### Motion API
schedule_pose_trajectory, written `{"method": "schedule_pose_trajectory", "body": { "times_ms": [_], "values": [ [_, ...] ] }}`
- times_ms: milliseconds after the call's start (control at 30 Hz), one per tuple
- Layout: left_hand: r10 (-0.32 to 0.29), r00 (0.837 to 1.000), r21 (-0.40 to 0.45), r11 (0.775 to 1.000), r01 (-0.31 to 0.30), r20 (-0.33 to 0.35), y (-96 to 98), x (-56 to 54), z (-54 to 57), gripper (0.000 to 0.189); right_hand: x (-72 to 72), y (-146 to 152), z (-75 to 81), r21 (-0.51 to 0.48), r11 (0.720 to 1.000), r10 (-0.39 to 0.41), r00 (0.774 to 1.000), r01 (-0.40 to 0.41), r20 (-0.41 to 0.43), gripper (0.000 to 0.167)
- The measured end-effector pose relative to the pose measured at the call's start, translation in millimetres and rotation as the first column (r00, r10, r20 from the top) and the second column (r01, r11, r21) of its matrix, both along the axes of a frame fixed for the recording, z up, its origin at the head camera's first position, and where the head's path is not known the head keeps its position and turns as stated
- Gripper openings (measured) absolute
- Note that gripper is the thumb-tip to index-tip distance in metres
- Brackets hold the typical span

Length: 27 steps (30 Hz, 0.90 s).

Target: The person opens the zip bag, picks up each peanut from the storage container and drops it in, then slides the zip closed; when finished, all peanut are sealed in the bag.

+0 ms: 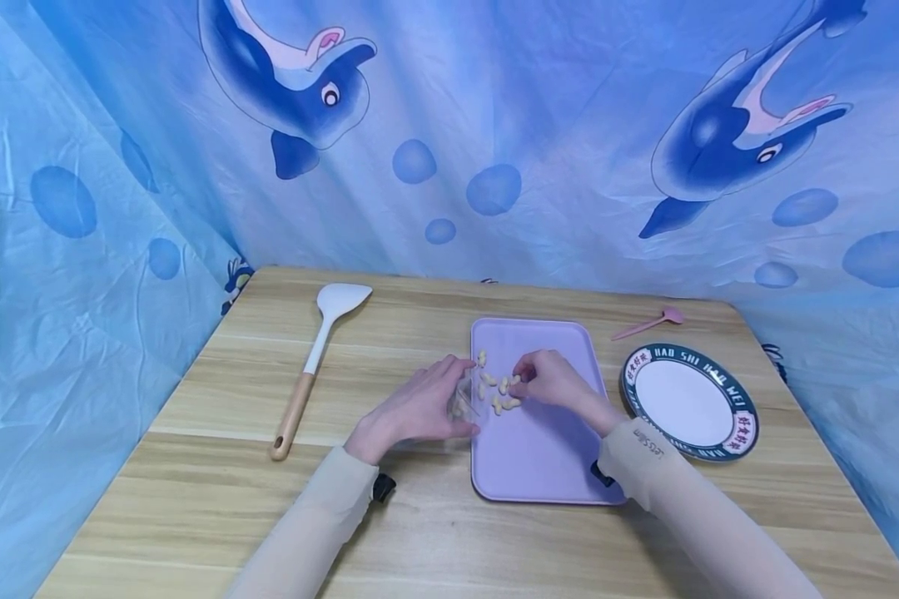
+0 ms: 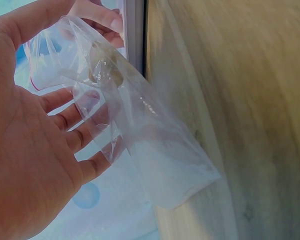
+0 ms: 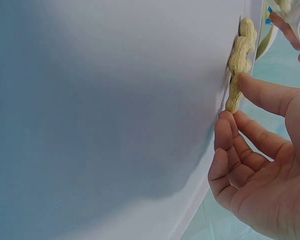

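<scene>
My left hand (image 1: 427, 405) holds a clear zip bag (image 2: 162, 160) at the tray's left edge, thumb on one side of its mouth and fingers along the other. A blurred tan lump (image 2: 106, 70) shows inside the bag. My right hand (image 1: 558, 381) pinches a peanut (image 3: 233, 95) between thumb and index finger, low over the lilac tray (image 1: 543, 462); its other fingers are curled. Several unshelled peanuts (image 1: 498, 406) lie in the tray's upper left part, between the two hands.
A white spatula (image 1: 317, 353) with a wooden handle lies on the wooden table (image 1: 217, 441) at the left. Right of the tray stands a white plate (image 1: 685, 403) with a dark green patterned rim. Behind it lies a small pink spoon (image 1: 648, 324). A blue dolphin curtain (image 1: 569, 233) hangs behind.
</scene>
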<state>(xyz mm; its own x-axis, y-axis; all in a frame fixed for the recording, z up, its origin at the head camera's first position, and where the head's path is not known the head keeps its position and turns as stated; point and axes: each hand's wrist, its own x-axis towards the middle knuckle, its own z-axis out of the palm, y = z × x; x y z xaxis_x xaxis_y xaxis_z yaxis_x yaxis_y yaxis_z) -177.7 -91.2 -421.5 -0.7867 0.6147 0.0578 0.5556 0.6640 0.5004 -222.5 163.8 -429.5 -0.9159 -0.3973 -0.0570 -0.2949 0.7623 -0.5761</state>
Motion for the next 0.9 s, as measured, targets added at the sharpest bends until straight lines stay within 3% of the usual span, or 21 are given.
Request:
{"method": "schedule_pose_trajectory", "body": {
  "times_ms": [200,467,900],
  "values": [
    [0.005,1.000,0.007,1.000,-0.005,0.008,0.1,1.3,0.1,0.094,0.5,5,7.1,-0.028,1.000,0.005,0.999,-0.006,-0.040,0.019],
    [0.011,1.000,0.006,1.000,-0.011,-0.009,-0.6,-0.2,-0.3,0.095,7.9,0,33.7,-0.056,0.998,0.021,0.996,-0.026,-0.083,0.021],
    [-0.007,1.000,0.010,1.000,0.007,-0.020,-1.8,-0.1,-1.3,0.094,35.1,-24,63.0,-0.078,0.982,0.163,0.978,-0.174,-0.133,0.025]
  ]
}}
